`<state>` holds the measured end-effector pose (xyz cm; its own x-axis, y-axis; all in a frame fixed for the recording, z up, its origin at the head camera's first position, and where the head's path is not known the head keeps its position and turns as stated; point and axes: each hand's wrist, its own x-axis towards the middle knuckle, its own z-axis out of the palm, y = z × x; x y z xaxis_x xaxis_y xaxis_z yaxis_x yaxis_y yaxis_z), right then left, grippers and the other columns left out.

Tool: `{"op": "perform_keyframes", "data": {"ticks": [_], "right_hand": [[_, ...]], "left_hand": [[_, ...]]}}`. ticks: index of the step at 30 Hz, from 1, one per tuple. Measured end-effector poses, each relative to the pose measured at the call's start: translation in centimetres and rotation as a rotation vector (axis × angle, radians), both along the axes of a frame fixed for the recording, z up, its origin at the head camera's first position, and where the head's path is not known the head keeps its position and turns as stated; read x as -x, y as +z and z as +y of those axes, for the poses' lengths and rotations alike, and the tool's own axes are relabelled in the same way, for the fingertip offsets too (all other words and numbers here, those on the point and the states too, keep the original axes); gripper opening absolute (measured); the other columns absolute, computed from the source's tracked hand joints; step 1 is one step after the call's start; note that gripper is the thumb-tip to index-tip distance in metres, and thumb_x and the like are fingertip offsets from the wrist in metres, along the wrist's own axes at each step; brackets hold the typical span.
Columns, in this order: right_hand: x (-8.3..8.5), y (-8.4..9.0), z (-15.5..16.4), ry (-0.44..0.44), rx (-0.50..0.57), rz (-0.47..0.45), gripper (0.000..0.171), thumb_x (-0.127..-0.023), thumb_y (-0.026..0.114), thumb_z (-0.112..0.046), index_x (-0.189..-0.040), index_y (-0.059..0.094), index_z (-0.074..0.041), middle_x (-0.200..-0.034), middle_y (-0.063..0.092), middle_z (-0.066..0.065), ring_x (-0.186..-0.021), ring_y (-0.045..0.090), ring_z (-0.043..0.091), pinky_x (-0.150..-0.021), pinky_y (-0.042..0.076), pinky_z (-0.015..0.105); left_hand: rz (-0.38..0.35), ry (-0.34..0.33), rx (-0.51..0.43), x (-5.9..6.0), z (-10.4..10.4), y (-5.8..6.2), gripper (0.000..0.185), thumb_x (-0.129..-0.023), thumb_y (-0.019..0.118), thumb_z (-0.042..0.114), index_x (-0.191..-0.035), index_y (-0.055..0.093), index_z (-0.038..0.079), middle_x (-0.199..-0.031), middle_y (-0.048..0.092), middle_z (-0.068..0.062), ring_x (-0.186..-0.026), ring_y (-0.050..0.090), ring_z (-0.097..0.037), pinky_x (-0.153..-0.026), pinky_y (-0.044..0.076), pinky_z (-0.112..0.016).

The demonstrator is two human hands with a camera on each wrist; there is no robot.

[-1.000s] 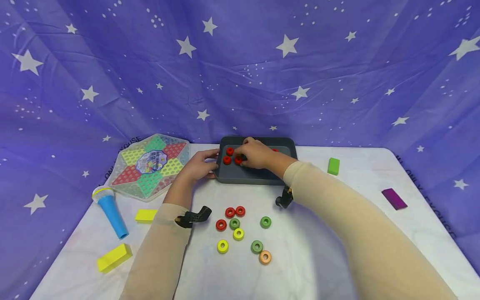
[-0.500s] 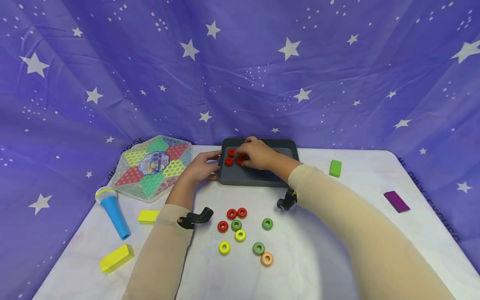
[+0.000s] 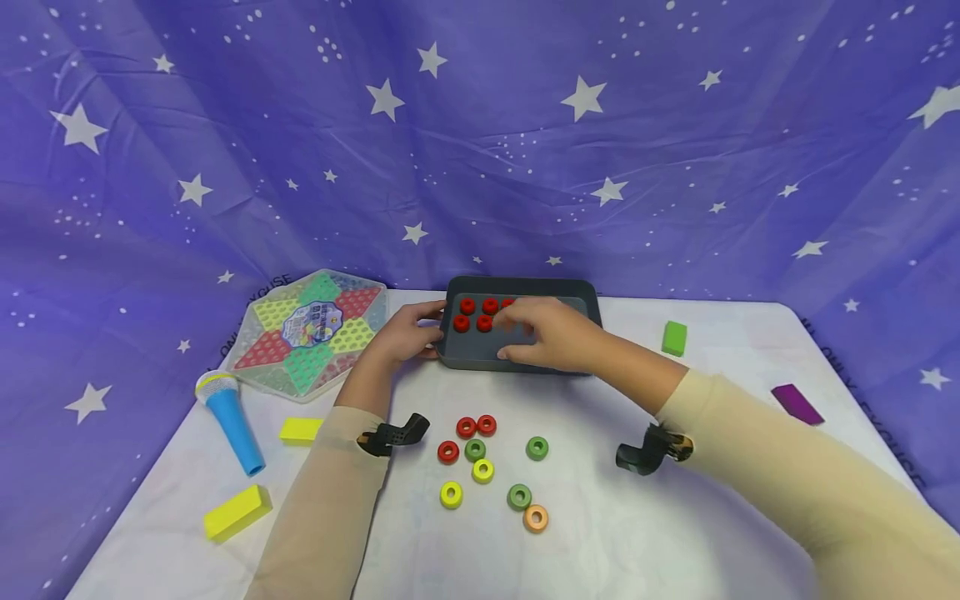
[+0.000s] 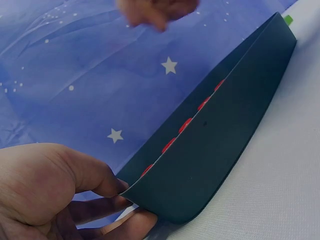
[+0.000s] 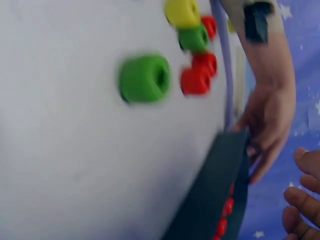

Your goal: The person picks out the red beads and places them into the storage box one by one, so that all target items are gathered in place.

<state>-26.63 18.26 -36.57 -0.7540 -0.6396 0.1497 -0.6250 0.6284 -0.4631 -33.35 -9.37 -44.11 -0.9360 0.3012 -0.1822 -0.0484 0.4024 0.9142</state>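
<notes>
A dark grey tray (image 3: 525, 286) stands at the back of the white table with several red rings (image 3: 476, 314) in its left part. My left hand (image 3: 408, 335) grips the tray's near left corner, thumb and fingers curled round the wall (image 4: 225, 135). My right hand (image 3: 543, 337) hovers over the tray's front part with relaxed fingers and holds nothing. Loose rings lie in front of the tray: three red (image 3: 466, 427), three green (image 3: 536, 447), two yellow (image 3: 451, 494) and one orange (image 3: 536, 517). The right wrist view shows a green ring (image 5: 145, 78) and the tray's corner (image 5: 220, 200).
A hexagonal checkers board (image 3: 307, 329) lies left of the tray. A blue toy microphone (image 3: 228, 421) and two yellow blocks (image 3: 236, 512) sit at the front left. At the right lie a green block (image 3: 673, 337) and a purple block (image 3: 797, 403). Star-printed purple cloth hangs behind.
My right hand has pulled back from the red rings in the tray toward its front edge, and the arm has swung right. The left hand keeps its grip on the tray.
</notes>
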Motion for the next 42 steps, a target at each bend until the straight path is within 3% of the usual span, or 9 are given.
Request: {"op": "perform_keyframes", "data": {"ticks": [5, 9, 13, 18, 29, 37, 42], "right_hand": [[-3.0, -1.8, -0.1, 0.027, -0.017, -0.063, 0.035, -0.087, 0.079, -0.032, -0.118, 0.073, -0.017, -0.101, 0.070, -0.002, -0.081, 0.062, 0.021, -0.071, 0.053, 0.029], [-4.9, -3.8, -0.7, 0.039, -0.082, -0.107, 0.041, -0.086, 0.079, -0.035, -0.122, 0.071, -0.017, -0.107, 0.070, -0.003, -0.095, 0.062, 0.019, -0.083, 0.054, 0.033], [-5.7, -5.3, -1.6, 0.052, -0.139, -0.074, 0.046, -0.083, 0.080, -0.038, -0.124, 0.071, -0.019, -0.116, 0.069, -0.008, -0.108, 0.057, 0.014, -0.095, 0.052, 0.036], [-5.8, -6.2, -2.5, 0.086, -0.134, -0.023, 0.041, -0.084, 0.079, -0.036, -0.121, 0.072, -0.020, -0.115, 0.069, -0.010, -0.105, 0.055, 0.013, -0.093, 0.051, 0.032], [-5.8, -6.8, -2.5, 0.109, -0.119, -0.008, 0.028, -0.085, 0.077, -0.026, -0.113, 0.076, -0.023, -0.105, 0.071, -0.015, -0.094, 0.051, 0.009, -0.082, 0.048, 0.026], [-5.9, -5.1, 0.0, 0.078, -0.047, -0.016, 0.030, -0.085, 0.077, -0.023, -0.115, 0.076, -0.020, -0.107, 0.070, -0.015, -0.096, 0.050, 0.010, -0.083, 0.049, 0.029], [-5.0, -4.3, 2.4, 0.046, -0.023, 0.001, 0.032, -0.085, 0.077, -0.023, -0.116, 0.075, -0.019, -0.109, 0.069, -0.017, -0.099, 0.052, 0.011, -0.085, 0.051, 0.032]], "left_hand": [[-0.015, 0.003, -0.003, -0.1, -0.1, 0.1, 0.064, -0.094, 0.055, -0.001, -0.155, 0.044, 0.014, -0.148, 0.049, -0.018, -0.103, 0.067, -0.032, -0.071, 0.063, -0.034], [-0.021, 0.007, -0.011, -0.1, -0.2, 0.4, 0.064, -0.094, 0.055, -0.002, -0.154, 0.045, 0.014, -0.146, 0.050, -0.018, -0.101, 0.067, -0.032, -0.070, 0.063, -0.034], [-0.016, 0.013, -0.013, 0.0, -0.2, 0.6, 0.064, -0.094, 0.056, -0.003, -0.154, 0.045, 0.013, -0.145, 0.052, -0.018, -0.098, 0.068, -0.030, -0.069, 0.063, -0.033], [-0.005, 0.010, -0.012, -0.1, -0.2, 0.7, 0.063, -0.094, 0.056, -0.002, -0.154, 0.046, 0.013, -0.145, 0.052, -0.018, -0.100, 0.067, -0.032, -0.069, 0.063, -0.034], [-0.020, 0.002, -0.013, -0.1, 0.2, 0.4, 0.063, -0.094, 0.055, -0.002, -0.154, 0.046, 0.015, -0.147, 0.050, -0.018, -0.101, 0.067, -0.030, -0.071, 0.063, -0.035], [-0.034, 0.004, -0.014, -0.1, 0.1, 0.5, 0.064, -0.094, 0.056, -0.002, -0.155, 0.045, 0.015, -0.148, 0.049, -0.018, -0.106, 0.066, -0.035, -0.071, 0.063, -0.034], [-0.034, 0.001, -0.019, 0.0, 0.0, 0.3, 0.064, -0.094, 0.055, -0.003, -0.154, 0.045, 0.015, -0.148, 0.049, -0.018, -0.107, 0.066, -0.035, -0.071, 0.063, -0.033]]}}
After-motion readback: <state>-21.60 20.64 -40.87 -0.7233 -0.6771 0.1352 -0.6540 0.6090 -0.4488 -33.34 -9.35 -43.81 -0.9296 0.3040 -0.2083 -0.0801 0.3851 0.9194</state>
